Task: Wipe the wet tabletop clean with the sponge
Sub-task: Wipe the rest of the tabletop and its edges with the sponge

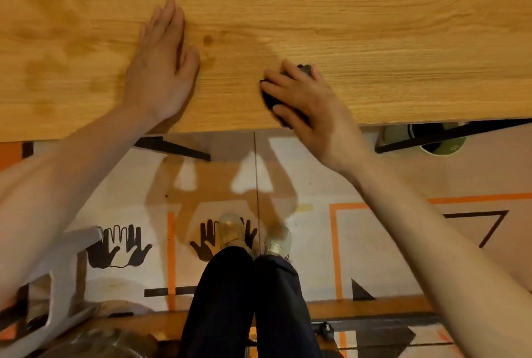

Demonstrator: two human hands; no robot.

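A: Where is the sponge [283, 98] found?

B: It is seen on the wooden worktop [374, 26], close to the near edge. It is dark, and most of it is covered by the right hand [302, 95].

A: How is that grip described?

B: The fingers and thumb are curled round the sponge, so it is held and pressed flat against the wood.

A: And the left hand [161, 69]?

B: It is laid palm down on the worktop, beside the sponge and apart from it. Its fingers are straight and nothing is held.

A: Is any wetness seen?

B: Darker damp blotches [51, 49] are seen beyond the left hand, far from the sponge, and a few small round spots [207, 39] between the two hands and farther back.

A: What is seen below the worktop edge?

B: A patterned floor [359, 236] with black hand prints [119, 245] and orange lines, the person's dark trousers [247, 300] and pale shoes [253, 235], and a white chair [57, 285], all well away from the sponge
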